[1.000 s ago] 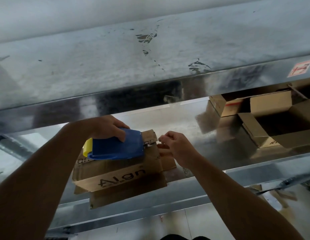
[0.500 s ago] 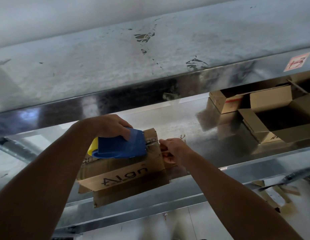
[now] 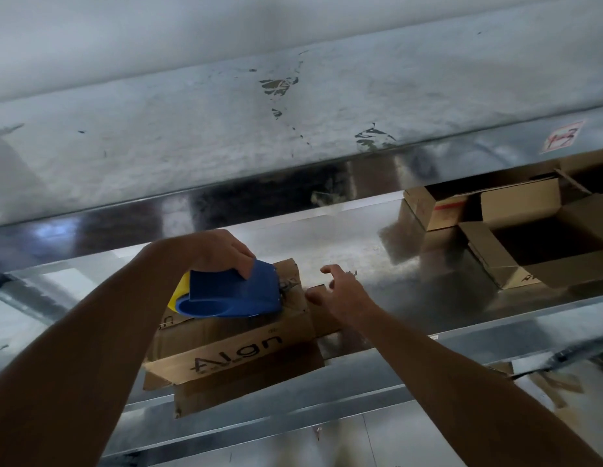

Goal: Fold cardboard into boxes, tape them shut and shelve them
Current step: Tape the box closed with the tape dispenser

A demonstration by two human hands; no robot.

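Head | right grip point(image 3: 344, 294) released box point(image 3: 232, 345) | left grip point(image 3: 219, 251) holds dispenser point(image 3: 232, 291)

upper galvanised deck point(image 3: 158, 146) carried dark scuff marks point(image 3: 280, 85) near its middle. a red-and-white sticker point(image 3: 561, 140) sat on its front lip, far right; characters on it illegible. pale wall point(image 3: 158, 28) stood behind; tiled floor point(image 3: 411, 443) lay below.

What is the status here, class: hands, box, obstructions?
Left hand grips blue plastic tape dispenser atop brown cardboard box. Right hand open, at box's right end. Open cardboard boxes far right, clear of work.
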